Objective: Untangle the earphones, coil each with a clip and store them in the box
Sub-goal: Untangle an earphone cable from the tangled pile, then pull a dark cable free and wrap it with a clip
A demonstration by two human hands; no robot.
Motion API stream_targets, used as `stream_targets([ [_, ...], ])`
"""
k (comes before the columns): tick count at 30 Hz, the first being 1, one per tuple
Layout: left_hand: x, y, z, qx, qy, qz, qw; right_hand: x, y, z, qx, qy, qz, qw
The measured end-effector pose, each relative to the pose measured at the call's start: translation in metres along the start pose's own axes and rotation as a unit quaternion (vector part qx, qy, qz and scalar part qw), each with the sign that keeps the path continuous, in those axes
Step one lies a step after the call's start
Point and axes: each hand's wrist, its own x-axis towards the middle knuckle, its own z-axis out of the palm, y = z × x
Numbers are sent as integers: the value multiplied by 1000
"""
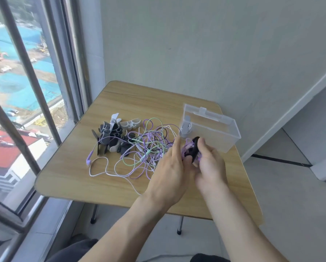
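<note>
Both hands gripping clip (black), purple earphones

Wall: plain pale grey-white, behind the table and on the right.
Window: on the left, tall, with dark bars across the glass and a pale frame.
View outside: seen from high up, blue-covered ground, bare earth, red roofs.
Table: light wood-grain top with rounded corners, on metal legs with black feet, set in the corner by the window.
Floor: pale grey, smooth, with a dark line along the right.
Light: soft daylight from the window.
</note>
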Motion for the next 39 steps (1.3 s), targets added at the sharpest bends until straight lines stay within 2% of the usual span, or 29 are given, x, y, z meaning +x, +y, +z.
stream_targets([
  [3, 3, 2, -13, -22, 118, 15, 993, 21, -49, 15, -93, 54, -144, 984],
  [6, 14, -7, -31, -1, 211, 15, 977, 55, -93, 27, -256, 103, -224, 934],
  [9, 20, -17, -46, 38, 252, -19, 967, 90, -110, 33, -373, 134, -227, 890],
  [13, 23, -26, -58, 78, 268, -72, 957, 139, -100, 35, -474, 148, -138, 857],
  [16, 27, -33, -62, 99, 253, -105, 957, 158, -79, 37, -521, 122, -94, 840],
  [19, 28, -37, -64, 109, 226, -133, 959, 157, -69, 43, -599, 65, -65, 796],
  [24, 30, -39, -65, 133, 191, -176, 956, 167, -79, 41, -591, -30, 6, 806],
  [25, 30, -38, -65, 134, 190, -180, 956, 166, -81, 38, -600, -40, 8, 799],
  [27, 29, -36, -66, 132, 192, -180, 956, 159, -89, 35, -626, -43, -25, 778],
  [29, 28, -34, -68, 133, 195, -174, 956, 148, -97, 30, -657, -6, -126, 743],
  [30, 27, -34, -70, 140, 194, -169, 956, 140, -98, 27, -648, 10, -188, 738],
  [32, 24, -35, -72, 167, 188, -153, 956, 108, -92, 24, -554, 22, -305, 774],
  [34, 21, -38, -73, 194, 155, -134, 959, 72, -73, 21, -463, 4, -370, 805],
  [37, 17, -44, -70, 245, 53, -136, 958, 33, -26, 12, -451, -97, -350, 816],
  [39, 15, -47, -67, 254, 19, -137, 957, 14, 5, 6, -453, -173, -321, 814],
])
